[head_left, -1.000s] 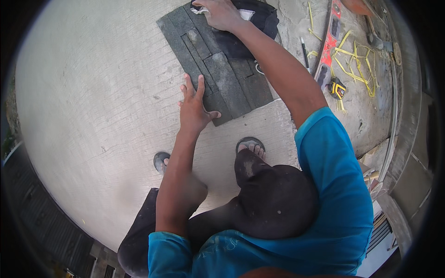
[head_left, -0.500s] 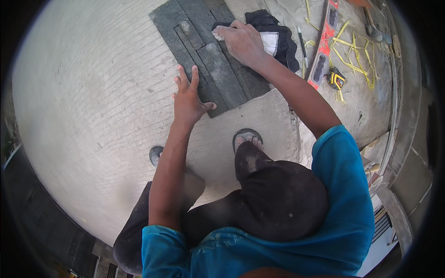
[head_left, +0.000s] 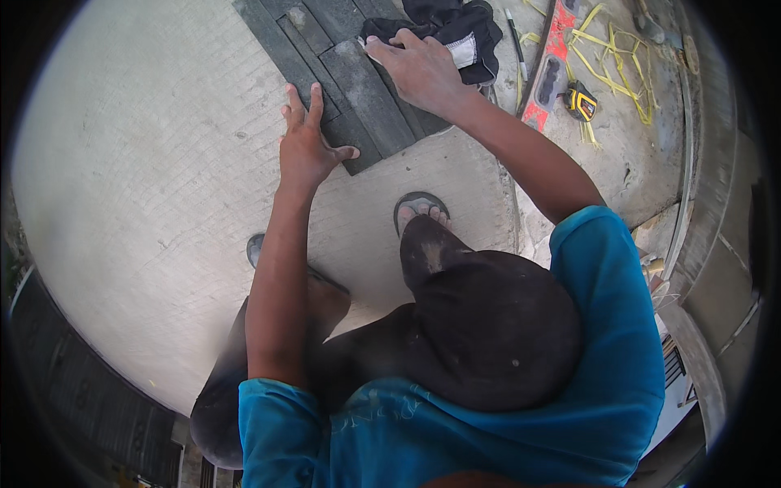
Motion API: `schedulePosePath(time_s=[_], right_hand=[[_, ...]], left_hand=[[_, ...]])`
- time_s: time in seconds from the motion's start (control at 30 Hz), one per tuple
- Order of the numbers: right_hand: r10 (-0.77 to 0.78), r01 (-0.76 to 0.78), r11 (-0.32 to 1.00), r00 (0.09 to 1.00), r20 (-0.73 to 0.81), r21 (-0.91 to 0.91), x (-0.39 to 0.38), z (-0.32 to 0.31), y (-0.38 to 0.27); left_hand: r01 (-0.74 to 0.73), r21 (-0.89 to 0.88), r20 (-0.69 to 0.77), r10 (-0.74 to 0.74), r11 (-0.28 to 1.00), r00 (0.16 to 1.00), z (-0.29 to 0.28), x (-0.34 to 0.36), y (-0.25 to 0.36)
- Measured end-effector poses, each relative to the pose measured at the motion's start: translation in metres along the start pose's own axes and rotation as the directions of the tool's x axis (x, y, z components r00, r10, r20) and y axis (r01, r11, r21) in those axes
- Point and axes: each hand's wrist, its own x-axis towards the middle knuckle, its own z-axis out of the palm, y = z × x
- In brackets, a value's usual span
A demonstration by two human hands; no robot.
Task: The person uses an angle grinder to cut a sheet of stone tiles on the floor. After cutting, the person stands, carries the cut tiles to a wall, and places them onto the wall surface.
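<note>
A dark grey stone cladding panel [head_left: 370, 98], made of several staggered strips, lies on the concrete in front of me. My left hand [head_left: 309, 150] rests at its near left edge, fingers spread and thumb over the near corner. On the panel's right part, my right hand [head_left: 425, 75] has its fingers bent over a bunched black cloth [head_left: 480, 31] with a white patch. Part of the cloth shows at the fingertips; the rest trails behind the hand past the panel's right side. My palm hides how the fingers grip it.
To the right lie a black-and-white marker [head_left: 515, 41], a red spirit level [head_left: 547, 73], a yellow-and-black tape measure [head_left: 580, 102] and tangled yellow strapping [head_left: 622, 73]. A hammer-like tool [head_left: 648, 28] sits beyond. My sandalled foot [head_left: 421, 213] stands near the panel's near edge.
The whole view has shifted, so the panel and tools appear higher and farther left. My right hand and the cloth have slid slightly toward me over the panel. My left hand stays at the edge.
</note>
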Motion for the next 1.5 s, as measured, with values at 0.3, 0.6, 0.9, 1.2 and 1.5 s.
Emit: schedulePosePath(time_s=[0.3,0.6,0.9,1.2,1.5], right_hand=[[0.031,-0.368,0.857,0.736,0.677,0.36,-0.1,-0.09,-0.034],[0.114,-0.08,0.978,0.978,-0.172,0.195,0.018,-0.043,-0.035],[-0.012,0.035,0.994,0.976,-0.217,0.1,0.069,0.023,-0.063],[-0.081,0.075,0.977,0.996,0.022,0.199,0.037,-0.059,-0.006],[-0.259,0.207,0.953,0.935,0.242,0.221,-0.016,-0.165,0.036]], left_hand=[[-0.028,-0.069,-0.049,0.025,0.997,0.998,0.018,-0.03,-0.018],[-0.006,-0.044,-0.036,0.004,0.999,0.999,-0.02,-0.017,-0.026],[-0.047,0.007,-0.065,0.047,0.999,0.997,-0.036,-0.001,-0.06],[0.012,-0.005,0.031,-0.012,1.0,0.999,-0.068,0.012,0.033],[-0.02,-0.015,0.01,0.021,1.0,1.0,-0.102,-0.011,0.122]])
